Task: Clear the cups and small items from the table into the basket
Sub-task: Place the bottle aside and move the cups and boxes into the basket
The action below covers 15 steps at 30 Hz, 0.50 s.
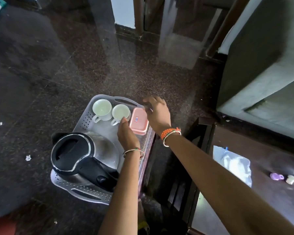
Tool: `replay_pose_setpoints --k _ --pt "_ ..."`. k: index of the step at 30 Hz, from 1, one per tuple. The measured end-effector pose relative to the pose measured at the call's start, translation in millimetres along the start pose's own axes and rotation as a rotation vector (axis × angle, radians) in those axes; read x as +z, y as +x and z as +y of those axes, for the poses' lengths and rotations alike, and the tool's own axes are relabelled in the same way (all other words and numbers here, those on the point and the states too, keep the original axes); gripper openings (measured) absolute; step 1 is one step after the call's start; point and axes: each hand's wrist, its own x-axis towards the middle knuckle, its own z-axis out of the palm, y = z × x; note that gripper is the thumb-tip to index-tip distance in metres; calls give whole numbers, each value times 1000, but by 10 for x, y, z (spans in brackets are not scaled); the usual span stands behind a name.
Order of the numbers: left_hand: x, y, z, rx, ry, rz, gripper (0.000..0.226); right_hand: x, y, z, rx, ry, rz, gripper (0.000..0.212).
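Note:
A grey perforated basket stands on the dark floor. Two white cups sit side by side at its far end. To their right lies a pink lidded container, against the basket's right wall. My left hand holds the container's near left edge, thumb against its side. My right hand curls over its far right corner. A black and steel electric kettle fills the basket's near half.
A dark low table stands to the right, carrying a clear plastic bag, a small purple item and a pale item. A grey furniture block rises at the upper right. Paper scraps lie on the floor.

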Motion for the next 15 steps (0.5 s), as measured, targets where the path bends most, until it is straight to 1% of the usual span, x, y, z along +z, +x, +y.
replay_pose_setpoints --k 1,3,5,6,8,10,13,15 --pt "2 -52 11 73 54 0 34 -81 -105 56 18 23 39 31" --pt "47 -243 10 271 172 -25 31 -274 -363 230 34 26 77 28" --pt "166 -526 -54 477 197 -82 23 -520 -646 448 46 47 108 24" --pt "255 -703 -115 538 197 -135 18 -666 -801 578 65 65 141 22" --pt "457 -1100 -351 582 232 -316 15 -980 -1173 933 118 74 224 20" --pt "592 -1463 -689 601 344 -529 15 -1261 -1584 1322 182 42 254 18" --pt "735 -2114 -1403 694 617 -861 12 -1740 -2309 2096 361 -62 246 19" --pt "816 -2538 -1855 724 758 -1022 14 -2080 -2750 2589 446 -92 228 18"
